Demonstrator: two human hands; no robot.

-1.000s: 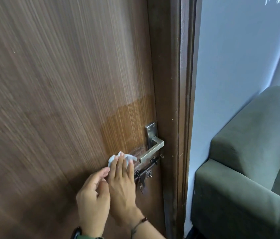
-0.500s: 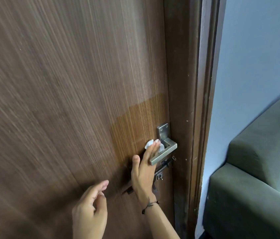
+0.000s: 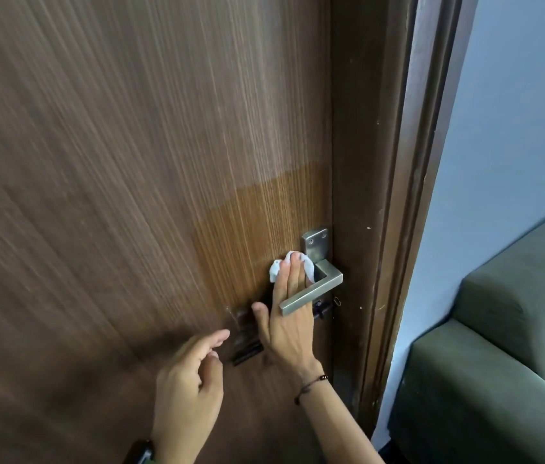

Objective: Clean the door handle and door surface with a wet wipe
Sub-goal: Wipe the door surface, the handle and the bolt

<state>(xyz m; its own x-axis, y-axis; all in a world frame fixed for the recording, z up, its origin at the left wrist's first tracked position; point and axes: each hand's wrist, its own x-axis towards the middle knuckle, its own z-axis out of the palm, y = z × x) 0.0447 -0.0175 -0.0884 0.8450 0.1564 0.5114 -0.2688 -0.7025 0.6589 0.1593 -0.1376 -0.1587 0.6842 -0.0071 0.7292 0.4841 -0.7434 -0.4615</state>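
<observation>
A brown wood-grain door [image 3: 130, 179] fills most of the view. Its silver lever handle [image 3: 318, 289] sits low at the right edge, below a metal backplate [image 3: 314, 241]. My right hand [image 3: 289, 316] reaches up behind the lever with straight fingers and presses a crumpled white wet wipe [image 3: 278, 267] flat against the door beside the backplate. A darker, damp-looking patch [image 3: 257, 229] spreads around and above the wipe. My left hand [image 3: 187, 393] hovers lower left, fingers loosely curled, holding nothing and apart from the door.
A dark latch bolt [image 3: 247, 343] is fixed on the door below the handle, partly behind my right hand. The dark door frame [image 3: 381, 229] runs down the right. Beyond it are a pale blue wall [image 3: 515, 112] and a green sofa [image 3: 515, 346].
My right hand slid the wipe from left of the lever's free end up and right, behind the lever to the backplate. The left hand stayed low and idle. The view shifted left.
</observation>
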